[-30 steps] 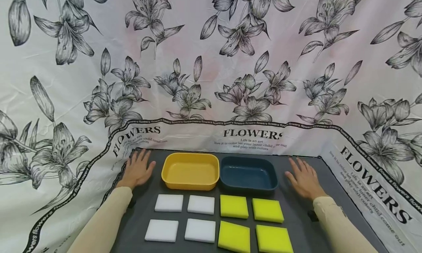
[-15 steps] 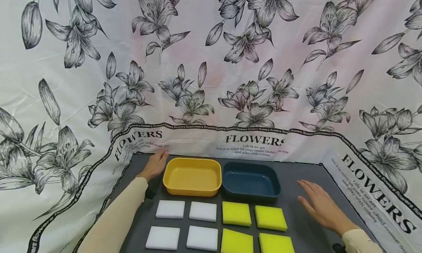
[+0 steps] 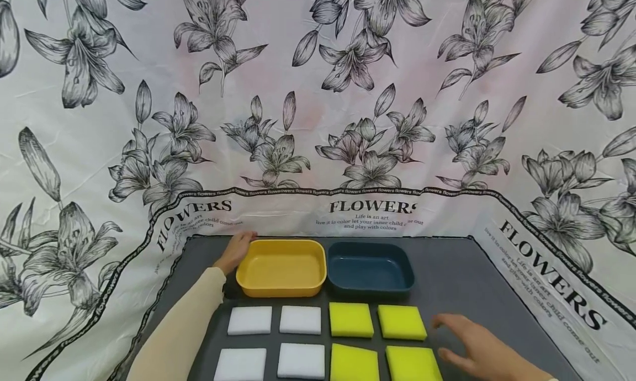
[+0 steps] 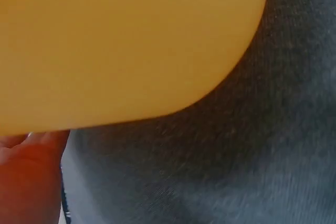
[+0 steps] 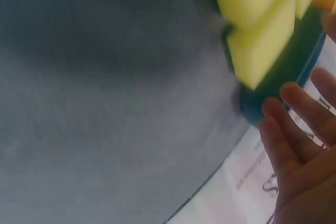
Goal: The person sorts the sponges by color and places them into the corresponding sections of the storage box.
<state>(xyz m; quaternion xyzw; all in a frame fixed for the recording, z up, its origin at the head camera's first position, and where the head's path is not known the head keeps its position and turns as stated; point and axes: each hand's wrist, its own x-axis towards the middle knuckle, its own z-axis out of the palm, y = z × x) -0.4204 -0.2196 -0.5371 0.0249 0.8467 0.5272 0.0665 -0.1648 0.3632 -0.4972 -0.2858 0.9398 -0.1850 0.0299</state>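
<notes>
Left hand [image 3: 236, 252] sits at the left end of the yellow box [image 3: 281, 268], near the back left corner of the table [image 3: 447, 281], fingers partly hidden (whether they grip, I can't tell). Right hand [image 3: 489, 348], thumb and fingers spread apart, is between the yellow sponges [image 3: 402, 322] and the table's right edge. A blue box [image 3: 370, 266] stands beside the yellow one, along the back edge.

Forward head view, wrist closeups, yellow tray [image 3: 281, 268] shared

Your yellow tray [image 3: 281, 268] sits upright; nearer you and to its right, four yellow sponges [image 3: 402, 322] lie flat.
</notes>
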